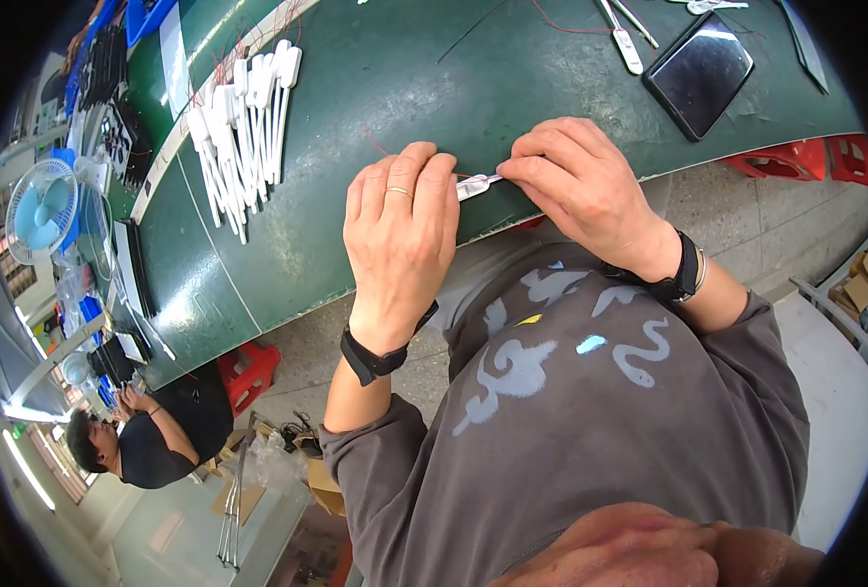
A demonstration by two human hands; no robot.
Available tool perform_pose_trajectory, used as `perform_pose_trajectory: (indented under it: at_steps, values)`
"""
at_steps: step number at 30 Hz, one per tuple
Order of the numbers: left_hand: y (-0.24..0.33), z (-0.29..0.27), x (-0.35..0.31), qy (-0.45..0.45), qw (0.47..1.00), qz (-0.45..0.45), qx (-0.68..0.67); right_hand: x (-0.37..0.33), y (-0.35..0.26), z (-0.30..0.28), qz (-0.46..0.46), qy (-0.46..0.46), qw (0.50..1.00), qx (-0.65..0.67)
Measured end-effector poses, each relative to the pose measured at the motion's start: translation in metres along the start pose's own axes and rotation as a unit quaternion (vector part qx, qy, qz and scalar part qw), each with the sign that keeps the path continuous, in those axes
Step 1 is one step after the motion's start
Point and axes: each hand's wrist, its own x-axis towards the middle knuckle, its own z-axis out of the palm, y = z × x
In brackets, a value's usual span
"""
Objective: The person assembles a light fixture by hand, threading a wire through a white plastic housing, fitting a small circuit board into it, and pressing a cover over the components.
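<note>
A small white plastic part (473, 186) with a thin red wire lies between my two hands, just above the near edge of the green table. The fingers of my left hand (400, 210) are closed on its left end, which they hide. My right hand (583, 181) pinches the thin tip at its right end between thumb and forefinger. To the left lies a bundle of white plastic sticks (243, 127) with paddle-shaped heads and red wires. One more such stick (628, 51) lies at the far right.
A black smartphone (703, 73) rests on the green table (375, 78) at the right. Red stools (248, 374) stand below the table edge. A fan (43, 210) stands at the far left, where another person (150, 440) works. Cardboard boxes (857, 284) are at the right.
</note>
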Motion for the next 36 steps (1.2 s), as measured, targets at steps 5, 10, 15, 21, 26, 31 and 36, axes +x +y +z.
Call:
perform_pose_trajectory:
  at_steps: [5, 10, 15, 21, 26, 31, 36]
  values:
    - [-0.002, -0.001, -0.004, -0.020, 0.996, 0.045, -0.076, 0.001, 0.001, 0.000, 0.001, 0.002, 1.000, 0.012]
    - [-0.002, 0.004, -0.006, -0.033, 0.992, 0.003, -0.119, 0.000, 0.003, 0.000, 0.003, 0.000, 1.000, 0.015]
    - [-0.005, 0.001, -0.004, -0.057, 0.989, 0.002, -0.136, 0.000, 0.003, 0.000, 0.008, -0.012, 1.000, 0.022]
    - [-0.009, -0.004, 0.003, -0.095, 0.986, 0.011, -0.134, 0.001, 0.003, 0.000, 0.010, -0.014, 1.000, 0.026]
    - [-0.011, -0.002, 0.000, -0.086, 0.985, 0.005, -0.147, 0.001, 0.002, -0.001, 0.029, -0.027, 0.999, 0.034]
    - [-0.011, 0.000, -0.001, -0.066, 0.986, 0.011, -0.155, -0.001, 0.003, 0.001, 0.006, -0.019, 1.000, 0.018]
    - [-0.013, 0.002, 0.000, -0.066, 0.982, 0.000, -0.179, -0.002, 0.005, 0.002, 0.008, -0.018, 0.999, 0.026]
